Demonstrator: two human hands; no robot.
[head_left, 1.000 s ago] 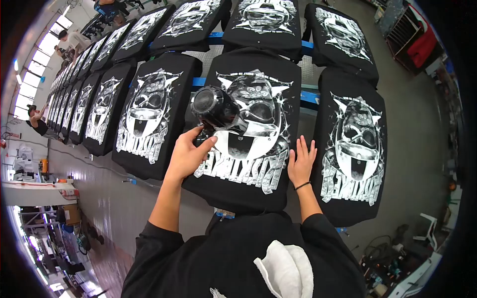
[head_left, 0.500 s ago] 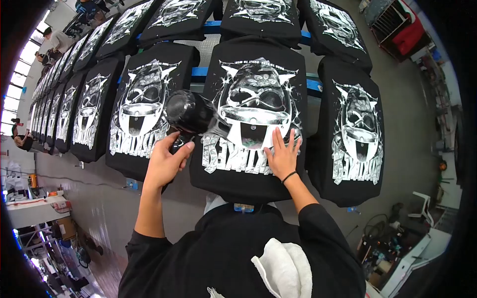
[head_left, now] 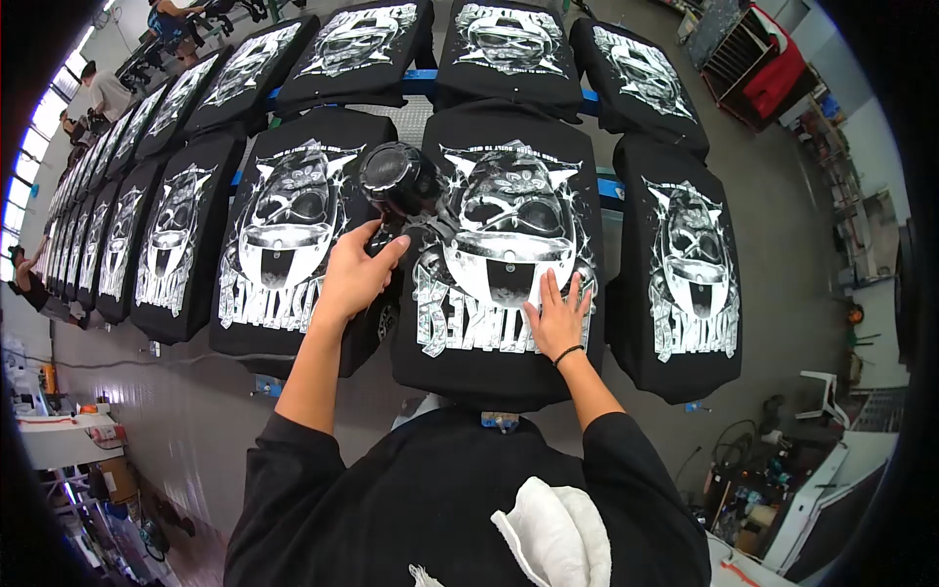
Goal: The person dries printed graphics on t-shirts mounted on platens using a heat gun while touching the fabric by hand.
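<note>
My left hand (head_left: 360,269) is wrapped round the handle of a black blow dryer (head_left: 399,181). The dryer's nozzle points over the left edge of the print on the black shirt (head_left: 499,377) in front of me. That shirt lies flat on its board, with a white and grey skull-and-helmet print facing up. On the print's lower right part rests my right hand (head_left: 559,321), fingers spread and holding nothing. A dark band circles the right wrist.
More printed black shirts stand beside it, one at the right (head_left: 685,362), one at the left (head_left: 293,235), in two long rows. Blue rails (head_left: 421,80) run between the rows. People (head_left: 106,93) are at the far left. A red cloth (head_left: 773,90) hangs back right.
The dryer and my left hand moved left off the print, then back right to its edge. My right hand went from the shirt's right edge onto the print's lower part. The view has shifted.
</note>
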